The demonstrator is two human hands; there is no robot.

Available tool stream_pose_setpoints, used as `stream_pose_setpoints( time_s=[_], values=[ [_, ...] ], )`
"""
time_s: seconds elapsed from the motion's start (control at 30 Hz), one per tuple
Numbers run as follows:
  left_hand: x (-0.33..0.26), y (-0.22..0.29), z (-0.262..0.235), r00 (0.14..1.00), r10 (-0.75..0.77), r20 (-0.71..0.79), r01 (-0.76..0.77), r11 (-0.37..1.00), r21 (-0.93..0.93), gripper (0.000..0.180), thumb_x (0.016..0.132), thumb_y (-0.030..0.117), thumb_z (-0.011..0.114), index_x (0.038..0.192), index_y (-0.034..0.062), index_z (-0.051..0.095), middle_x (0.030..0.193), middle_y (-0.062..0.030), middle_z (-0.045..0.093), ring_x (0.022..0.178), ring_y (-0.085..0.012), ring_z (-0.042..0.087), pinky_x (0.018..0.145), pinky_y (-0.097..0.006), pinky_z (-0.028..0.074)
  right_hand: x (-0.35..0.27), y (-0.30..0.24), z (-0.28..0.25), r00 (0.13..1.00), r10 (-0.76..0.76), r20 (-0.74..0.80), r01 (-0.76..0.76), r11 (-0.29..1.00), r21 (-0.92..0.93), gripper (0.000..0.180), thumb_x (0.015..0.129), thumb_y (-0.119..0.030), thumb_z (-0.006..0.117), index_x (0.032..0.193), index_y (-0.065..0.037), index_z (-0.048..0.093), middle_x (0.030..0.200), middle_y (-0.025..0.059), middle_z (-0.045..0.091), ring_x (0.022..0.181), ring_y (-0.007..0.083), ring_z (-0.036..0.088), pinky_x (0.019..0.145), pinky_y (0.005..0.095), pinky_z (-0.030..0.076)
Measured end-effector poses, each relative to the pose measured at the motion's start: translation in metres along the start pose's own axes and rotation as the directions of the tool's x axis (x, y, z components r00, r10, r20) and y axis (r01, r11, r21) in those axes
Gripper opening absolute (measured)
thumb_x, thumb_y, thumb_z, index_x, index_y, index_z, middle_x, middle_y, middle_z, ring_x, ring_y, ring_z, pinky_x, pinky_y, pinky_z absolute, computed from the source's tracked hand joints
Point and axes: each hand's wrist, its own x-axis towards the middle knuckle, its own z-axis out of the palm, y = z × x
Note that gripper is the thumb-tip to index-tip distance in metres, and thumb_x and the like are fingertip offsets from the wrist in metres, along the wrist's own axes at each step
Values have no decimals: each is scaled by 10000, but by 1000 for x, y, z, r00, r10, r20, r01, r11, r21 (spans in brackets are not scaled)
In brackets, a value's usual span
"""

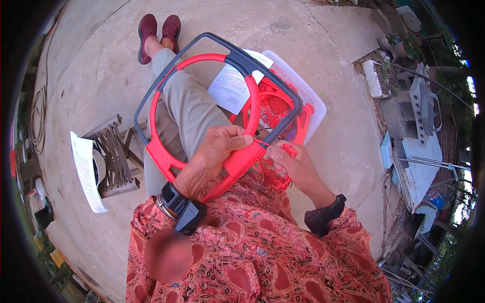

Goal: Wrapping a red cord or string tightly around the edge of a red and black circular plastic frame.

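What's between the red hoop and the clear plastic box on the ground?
In the head view, a white printed sheet lies between the red hoop and the clear plastic box.

Clear rectangular plastic storage tub (312,103): stands on the concrete ground to the right of the seated person's legs, far of the hands; translucent walls with rounded corners, holding red frames and red netting. White rectangular printed paper sheet (233,86): rests across the tub's left rim, just beside the person's knee, tilted, with small dark print; partly crossed by the dark grey frame bar held in front of it. Long narrow white paper strip (87,171): at the left, beside a low metal stand, lying draped over a round white object, running from far to near, with fine dark print. No screens or signs can be made out.
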Motion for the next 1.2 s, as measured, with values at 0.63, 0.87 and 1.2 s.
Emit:
stream_pose_setpoints(
  time_s=[0.63,0.87,1.2],
  values=[
    [-4,9,-2,969,-120,218,134,990,-51,363,737,-48,695,1090,-54,612,959,-92,690,783,-147,665,705,-261,545,-13,0,-1,998,-44,36,47,994,-96,291,937,-273,597,759,-43,578,627,-51,485,573,22,402,514,202,318],
    [-11,16,0,978,-103,182,113,993,-44,309,767,-48,663,1070,-61,605,887,-106,682,717,-167,665,658,-287,569,-23,-4,-4,1000,4,-7,-5,993,-122,264,910,-173,592,685,-47,537,610,-58,464,571,18,393,507,209,305],
    [-25,19,11,987,-53,149,50,998,26,285,759,-44,662,1041,-55,619,887,-110,687,723,-162,664,674,-267,539,-29,13,-12,1000,30,-4,-30,998,-46,269,898,-200,593,690,-40,534,614,-48,467,573,36,400,521,213,317]
  ],
)
